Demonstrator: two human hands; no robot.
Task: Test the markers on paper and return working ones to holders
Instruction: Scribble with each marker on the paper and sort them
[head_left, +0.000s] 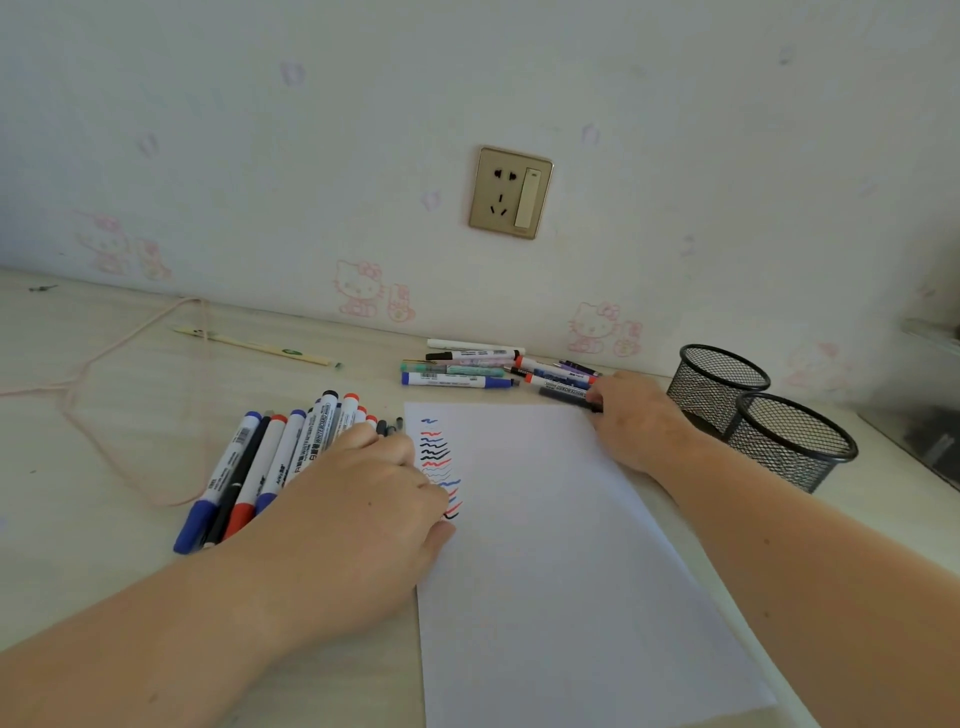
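Observation:
A white sheet of paper (550, 545) lies on the desk with several blue, red and black squiggles (439, 465) near its left edge. My left hand (363, 499) rests flat on a fanned row of markers (260, 467) beside the paper's left edge. At the paper's far right corner my right hand (634, 421) closes its fingers on a black marker (566, 396). A second pile of markers (483, 366) lies behind the paper near the wall. Two black mesh holders (717, 384) (795, 441) stand at the right, and I see nothing in them.
A pale cord (93, 384) loops over the desk's left side, with a thin pale stick (254, 345) behind it. A wall socket (510, 192) sits above the desk. A dark object (930, 441) lies at the far right edge.

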